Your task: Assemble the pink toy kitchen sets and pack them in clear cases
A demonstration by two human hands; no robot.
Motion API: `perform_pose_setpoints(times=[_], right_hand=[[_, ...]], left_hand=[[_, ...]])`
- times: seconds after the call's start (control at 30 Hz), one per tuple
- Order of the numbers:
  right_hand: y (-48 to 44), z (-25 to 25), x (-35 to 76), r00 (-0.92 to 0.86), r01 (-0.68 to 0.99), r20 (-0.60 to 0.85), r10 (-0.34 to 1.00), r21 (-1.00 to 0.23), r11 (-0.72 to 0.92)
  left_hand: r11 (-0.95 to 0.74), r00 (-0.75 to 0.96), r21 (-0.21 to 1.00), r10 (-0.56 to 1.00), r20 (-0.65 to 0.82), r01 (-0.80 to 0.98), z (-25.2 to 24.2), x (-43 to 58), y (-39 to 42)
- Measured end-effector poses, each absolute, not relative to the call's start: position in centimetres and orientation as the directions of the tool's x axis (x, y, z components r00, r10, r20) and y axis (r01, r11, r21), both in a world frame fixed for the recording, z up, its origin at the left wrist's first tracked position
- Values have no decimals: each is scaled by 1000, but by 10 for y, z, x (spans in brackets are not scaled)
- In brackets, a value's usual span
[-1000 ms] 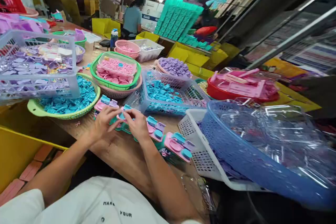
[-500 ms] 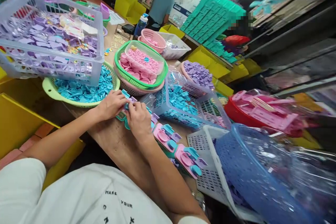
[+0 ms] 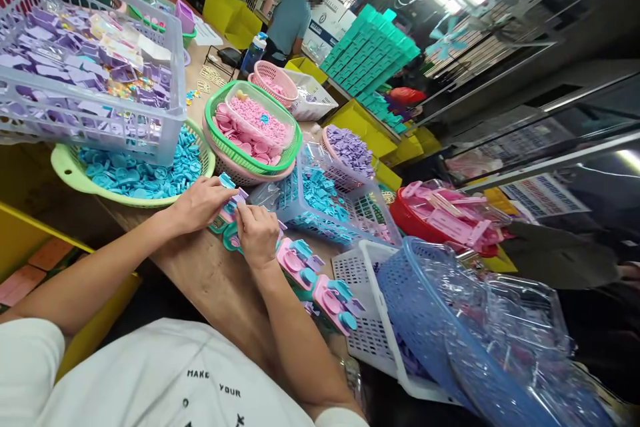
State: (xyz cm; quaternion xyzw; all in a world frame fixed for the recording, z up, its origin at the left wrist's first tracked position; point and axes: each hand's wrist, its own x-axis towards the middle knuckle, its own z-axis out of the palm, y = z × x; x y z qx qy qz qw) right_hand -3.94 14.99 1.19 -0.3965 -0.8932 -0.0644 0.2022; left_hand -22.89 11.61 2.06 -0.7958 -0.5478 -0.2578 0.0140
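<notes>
- Workshop: a wooden desk (image 3: 215, 280) extends beneath the parts containers.
- Green colander (image 3: 64, 161) and blue crate (image 3: 360, 238): bordering the row, probably for short reach.
- Left hand (image 3: 200, 205) and right hand (image 3: 258, 235): fingertips brought together at one toy, presumably to steady it from both sides. Each grip is nearly closed; whether anything is pinched cannot be told.
- Row of pink-topped toys (image 3: 291, 259): on the desk; long axis diagonal, upper left toward the white basket (image 3: 373, 337) at lower right.
</notes>
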Motion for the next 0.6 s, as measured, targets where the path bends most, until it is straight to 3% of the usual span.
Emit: perform_pose_setpoints(times=[0.23, 0.6], right_hand=[[152, 6, -45, -580, 742, 467, 667, -34, 669], [149, 17, -43, -713, 660, 418, 562, 132, 739]], left_hand=[[-393, 277, 248, 875, 396, 886, 24, -229, 115], [-429, 325, 251, 872, 367, 868, 26, -229, 113]])
